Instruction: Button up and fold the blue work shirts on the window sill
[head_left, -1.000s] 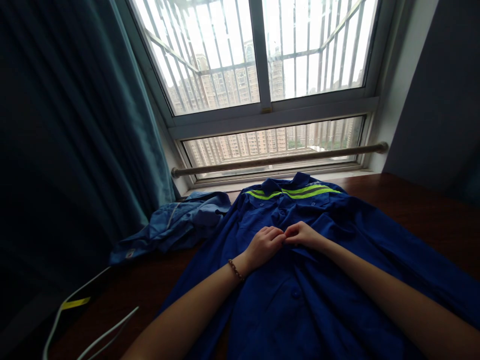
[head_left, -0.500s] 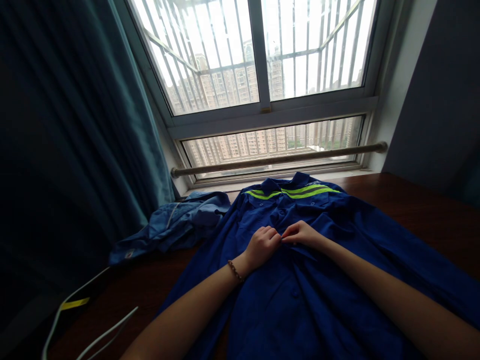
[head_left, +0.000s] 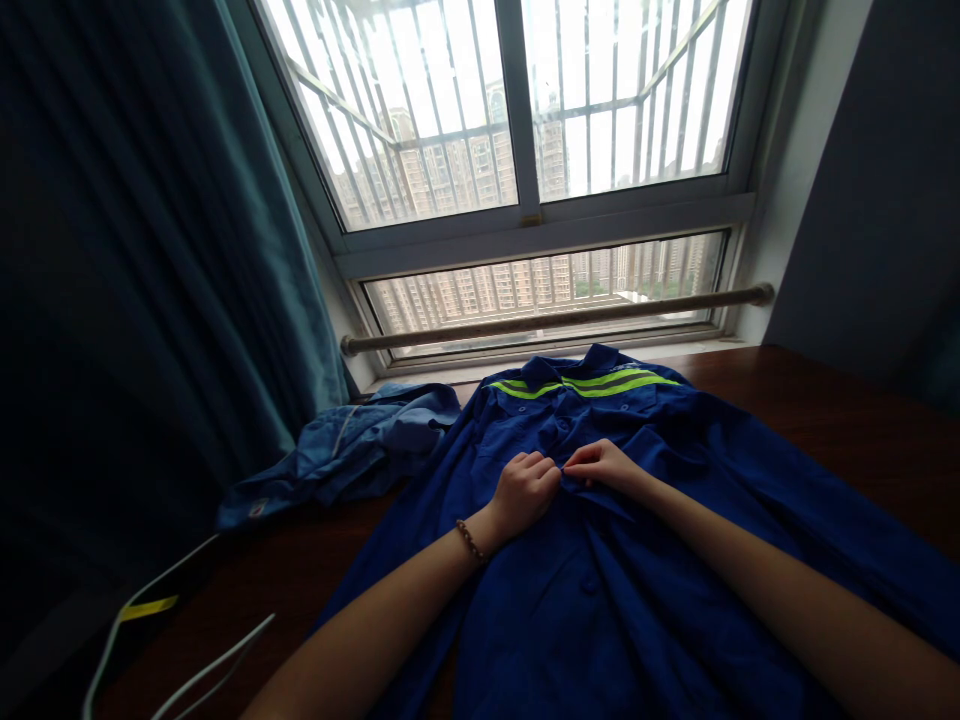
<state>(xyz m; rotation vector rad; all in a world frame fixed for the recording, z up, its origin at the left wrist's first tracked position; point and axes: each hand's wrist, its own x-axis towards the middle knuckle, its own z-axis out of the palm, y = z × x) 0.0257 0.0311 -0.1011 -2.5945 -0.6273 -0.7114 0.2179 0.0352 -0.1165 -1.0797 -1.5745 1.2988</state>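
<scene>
A dark blue work jacket [head_left: 525, 600] lies spread front side up, its collar toward the window. Yellow-green and grey reflective strips [head_left: 619, 382] cross its chest, above two buttoned pocket flaps. My left hand [head_left: 526, 492], with a beaded bracelet [head_left: 471, 541] at the wrist, is closed on the jacket's front edge near the middle. Close beside it, my right hand [head_left: 600, 466] pinches the same front opening between thumb and fingers. Whatever small part lies between the fingertips is hidden. Lower on the front a button [head_left: 589, 586] shows.
A crumpled lighter blue garment [head_left: 352, 445] lies left of the jacket. White cables [head_left: 217, 660], one with a yellow tag [head_left: 148, 608], run at the lower left. The brown wooden surface [head_left: 817, 400] meets a window with a rail [head_left: 555, 321]; a curtain [head_left: 247, 250] hangs at left.
Both hands stay at the same spot on the jacket front. The fingertips have drawn very slightly apart; otherwise the jacket and surroundings look the same.
</scene>
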